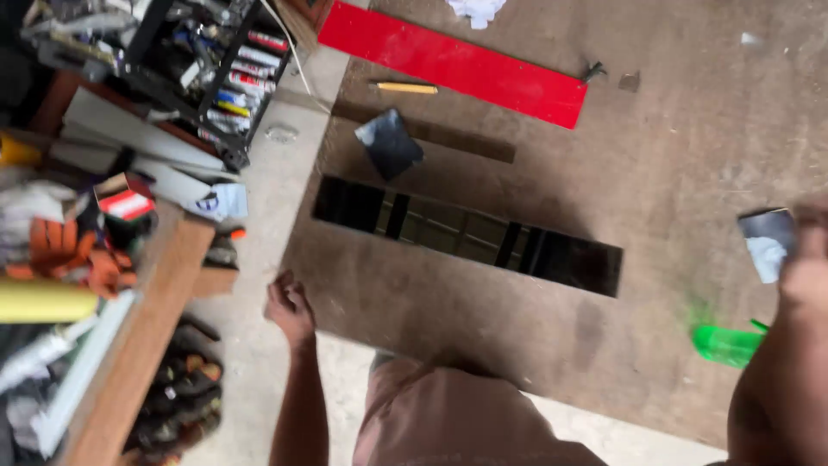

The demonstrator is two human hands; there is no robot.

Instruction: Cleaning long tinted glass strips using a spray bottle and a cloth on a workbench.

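My left hand (290, 307) hangs at the near left corner of a brown board (690, 129) lying on the floor, fingers curled, with nothing in it. My right hand (806, 259) is raised at the right edge of the view, blurred, just beside a small dark glossy tile piece (766, 243); I cannot tell whether it grips that piece. A long glossy black strip (466, 233) lies across the middle of the board, between my two hands.
On the board lie a long red strip (453, 62), a yellow pencil (405, 87), a thin dark strip (448, 138), a small black square piece (390, 143) and a green plastic object (727, 343). A black rack of tubes (216, 65) and a cluttered wooden bench (147, 328) stand left.
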